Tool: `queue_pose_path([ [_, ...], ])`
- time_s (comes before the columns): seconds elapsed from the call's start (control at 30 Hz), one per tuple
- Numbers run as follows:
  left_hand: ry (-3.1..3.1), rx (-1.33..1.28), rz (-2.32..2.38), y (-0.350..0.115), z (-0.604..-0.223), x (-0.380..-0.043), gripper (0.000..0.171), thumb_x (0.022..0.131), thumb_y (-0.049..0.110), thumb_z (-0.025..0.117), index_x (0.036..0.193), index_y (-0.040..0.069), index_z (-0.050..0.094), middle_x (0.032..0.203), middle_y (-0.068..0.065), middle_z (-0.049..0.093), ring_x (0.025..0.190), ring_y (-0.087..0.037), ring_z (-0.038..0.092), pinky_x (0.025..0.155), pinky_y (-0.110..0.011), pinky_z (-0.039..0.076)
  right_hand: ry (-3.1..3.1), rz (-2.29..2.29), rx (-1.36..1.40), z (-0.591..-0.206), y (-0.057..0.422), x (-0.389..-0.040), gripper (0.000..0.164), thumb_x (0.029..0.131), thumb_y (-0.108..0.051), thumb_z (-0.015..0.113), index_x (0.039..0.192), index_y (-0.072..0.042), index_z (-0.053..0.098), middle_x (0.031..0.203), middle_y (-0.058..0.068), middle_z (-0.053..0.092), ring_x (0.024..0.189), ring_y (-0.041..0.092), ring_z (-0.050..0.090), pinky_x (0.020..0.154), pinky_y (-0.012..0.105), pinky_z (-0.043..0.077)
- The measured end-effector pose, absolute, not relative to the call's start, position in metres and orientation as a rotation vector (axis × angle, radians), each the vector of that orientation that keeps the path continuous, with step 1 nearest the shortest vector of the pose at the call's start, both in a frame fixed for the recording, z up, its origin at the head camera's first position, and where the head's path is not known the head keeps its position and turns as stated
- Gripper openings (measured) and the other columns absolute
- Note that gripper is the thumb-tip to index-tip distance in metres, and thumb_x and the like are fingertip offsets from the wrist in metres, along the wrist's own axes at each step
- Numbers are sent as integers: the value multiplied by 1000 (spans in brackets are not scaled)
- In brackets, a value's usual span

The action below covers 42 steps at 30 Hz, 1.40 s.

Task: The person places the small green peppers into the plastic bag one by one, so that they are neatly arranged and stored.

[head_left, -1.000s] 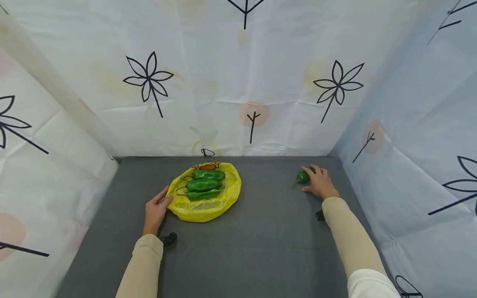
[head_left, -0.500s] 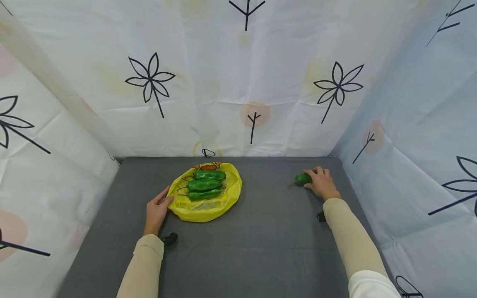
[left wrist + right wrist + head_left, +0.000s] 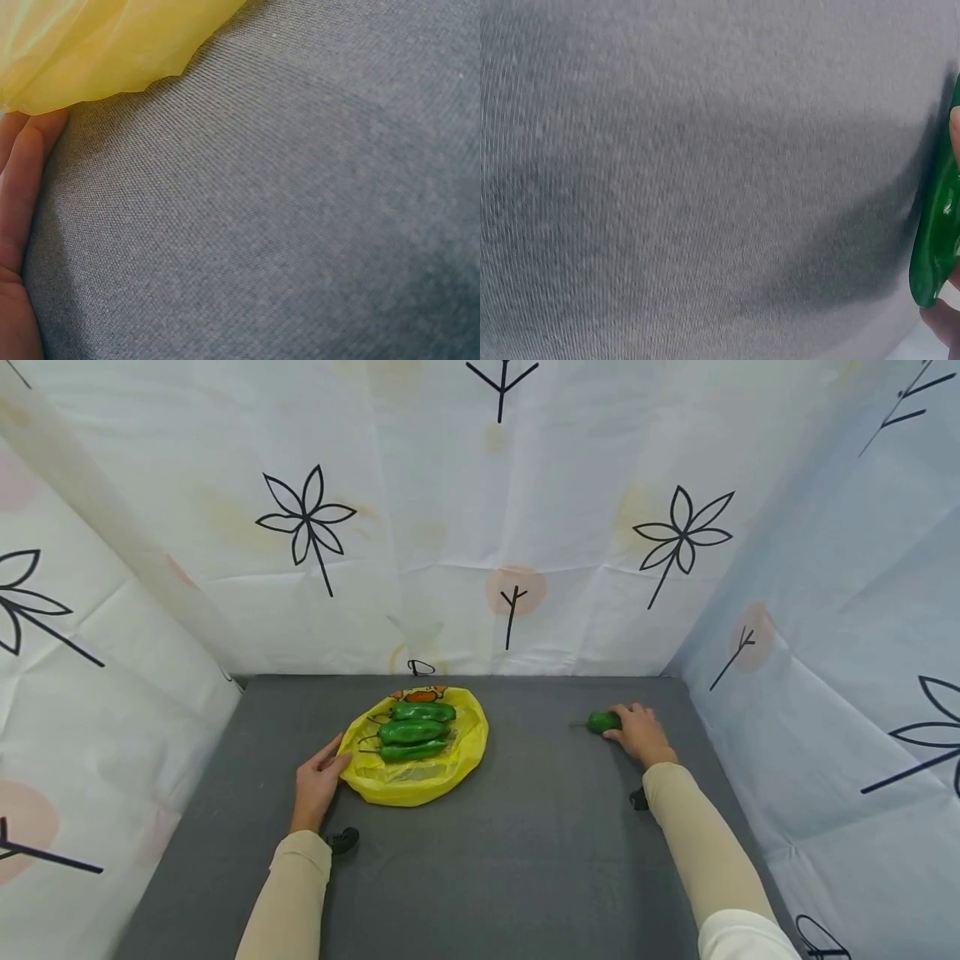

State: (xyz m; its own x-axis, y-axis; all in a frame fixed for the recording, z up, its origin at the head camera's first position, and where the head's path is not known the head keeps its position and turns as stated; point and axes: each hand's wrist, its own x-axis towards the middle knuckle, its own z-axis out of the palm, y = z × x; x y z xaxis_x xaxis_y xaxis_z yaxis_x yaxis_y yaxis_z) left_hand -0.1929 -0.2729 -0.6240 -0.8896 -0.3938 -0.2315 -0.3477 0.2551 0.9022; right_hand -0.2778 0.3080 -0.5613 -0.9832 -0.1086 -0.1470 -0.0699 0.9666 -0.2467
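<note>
A yellow plastic bag (image 3: 405,794), its edge spread round, lies toward the left back of the table. On it rest 3 long green chili peppers (image 3: 413,731), side by side with stems to the left. My left hand (image 3: 313,789) holds the bag's left rim between thumb and fingers; the left wrist view shows fingers under the yellow film (image 3: 112,60). At the back right, my right hand (image 3: 642,735) grips another green pepper (image 3: 602,722), its stem pointing left. In the right wrist view this pepper (image 3: 934,232) appears at the right edge, with fingertips around it.
The table (image 3: 480,877) has a dark grey cloth surface. White sheets with printed plants hang along the back (image 3: 427,527) and both sides. Small black devices sit at the left wrist (image 3: 343,841) and right wrist (image 3: 639,799).
My right hand has closed further round the pepper and shifted slightly left with it; the pepper's stem now points left. The left hand and the bag have stayed in place.
</note>
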Motion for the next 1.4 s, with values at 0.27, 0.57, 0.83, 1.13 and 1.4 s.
queue_pose_path([
  [0.27,-2470,719,-1758,-273,-620,-194,54,97,46,68,148,39,53,132,-9,70,91,8,60,76,-9,47,2968,-358,-135,-558,292,-275,57,99,-35,67,148,-9,52,139,33,50,123,54,47,94,66,44],
  [0.57,-2467,673,-1780,-273,-620,-192,55,97,48,67,149,38,53,133,-13,69,120,-18,62,109,-38,47,2997,-337,-179,-562,268,-271,58,99,-39,65,150,-13,52,138,30,53,125,53,47,97,66,42],
  [0.83,-2484,687,-1761,-272,-622,-190,54,96,49,68,147,41,53,125,-7,73,97,1,61,86,-18,48,2992,-379,-175,-568,251,-267,59,103,-46,57,152,-15,49,140,29,51,126,52,46,97,67,41],
  [1.13,-2485,679,-1775,-273,-619,-187,54,97,49,66,148,41,51,131,-9,70,97,5,59,83,-13,46,3030,-453,-215,-567,229,-266,60,104,-49,54,154,-16,47,139,27,51,122,48,48,95,63,42],
  [1.4,-2475,686,-1773,-274,-620,-187,54,98,48,66,149,41,51,134,-9,69,100,1,59,84,-14,45,3040,-582,-259,-557,217,-266,59,104,-49,52,155,-19,46,132,23,50,108,38,51,88,55,45],
])
